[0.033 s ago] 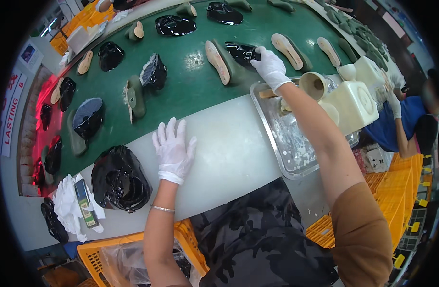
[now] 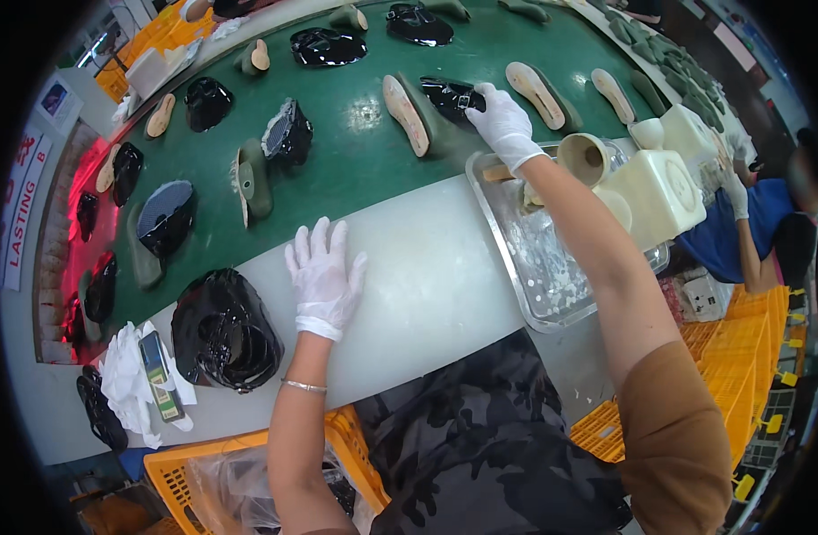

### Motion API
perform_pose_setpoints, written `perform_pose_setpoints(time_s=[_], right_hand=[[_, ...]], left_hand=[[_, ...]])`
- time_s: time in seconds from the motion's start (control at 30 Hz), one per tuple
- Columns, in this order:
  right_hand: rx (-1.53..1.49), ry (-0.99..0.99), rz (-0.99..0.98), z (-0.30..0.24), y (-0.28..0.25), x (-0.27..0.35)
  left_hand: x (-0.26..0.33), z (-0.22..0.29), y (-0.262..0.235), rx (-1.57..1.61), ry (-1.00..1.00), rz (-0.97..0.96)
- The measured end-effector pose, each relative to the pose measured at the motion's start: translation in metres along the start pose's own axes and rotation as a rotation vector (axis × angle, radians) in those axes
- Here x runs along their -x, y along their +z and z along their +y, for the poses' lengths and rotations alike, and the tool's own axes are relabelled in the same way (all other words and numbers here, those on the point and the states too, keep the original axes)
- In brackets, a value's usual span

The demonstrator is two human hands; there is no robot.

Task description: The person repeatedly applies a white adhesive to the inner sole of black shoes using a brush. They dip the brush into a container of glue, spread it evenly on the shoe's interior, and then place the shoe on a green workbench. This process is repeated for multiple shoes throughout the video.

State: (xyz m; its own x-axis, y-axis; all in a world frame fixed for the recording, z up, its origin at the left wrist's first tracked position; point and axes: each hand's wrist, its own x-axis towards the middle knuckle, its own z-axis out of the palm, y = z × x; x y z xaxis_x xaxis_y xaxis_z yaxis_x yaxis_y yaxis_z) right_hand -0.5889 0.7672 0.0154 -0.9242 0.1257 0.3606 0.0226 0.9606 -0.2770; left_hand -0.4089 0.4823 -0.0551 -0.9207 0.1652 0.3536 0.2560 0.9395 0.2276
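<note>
My right hand (image 2: 505, 129), in a white glove, reaches over to the green belt (image 2: 351, 169) and pinches the near right end of a glossy black shoe upper (image 2: 446, 94) with a buckle strap. Beside that upper lies a green shoe last (image 2: 440, 134) with a pale insole (image 2: 405, 114) on it. My left hand (image 2: 324, 278), gloved as well, rests with spread fingers on the white worktop (image 2: 409, 259) and holds nothing. To its left sits a stack of shiny black uppers (image 2: 226, 330).
A metal tray (image 2: 534, 294) with a cream cup (image 2: 583, 159) and a cream container (image 2: 654, 201) stands right. A cutter-like tool (image 2: 162, 374) lies on white cloth (image 2: 128, 383). More lasts and uppers dot the belt. A yellow crate (image 2: 172, 477) is below; a co-worker's gloved hand (image 2: 734, 192) is at right.
</note>
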Motion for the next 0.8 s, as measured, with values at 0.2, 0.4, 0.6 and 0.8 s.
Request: perform_pose_setpoints(time_s=[0.2, 0.4, 0.6, 0.8], right_hand=[[-0.662, -0.404, -0.139, -0.046, -0.021, 0.094], [-0.733, -0.506, -0.424, -0.053, -0.082, 0.230], [-0.938, 0.012, -0.390, 0.037, -0.114, 0.298], [-1.129, 0.484, 0.083, 0.111, -0.119, 0.303]], left_hand=[[-0.002, -0.001, 0.005, -0.038, 0.070, 0.067], [0.072, 0.061, -0.019, 0.186, 0.312, -0.170], [0.113, 0.044, -0.095, 0.232, 0.359, 0.113], [0.109, -0.063, -0.142, -0.343, -0.225, 0.058]])
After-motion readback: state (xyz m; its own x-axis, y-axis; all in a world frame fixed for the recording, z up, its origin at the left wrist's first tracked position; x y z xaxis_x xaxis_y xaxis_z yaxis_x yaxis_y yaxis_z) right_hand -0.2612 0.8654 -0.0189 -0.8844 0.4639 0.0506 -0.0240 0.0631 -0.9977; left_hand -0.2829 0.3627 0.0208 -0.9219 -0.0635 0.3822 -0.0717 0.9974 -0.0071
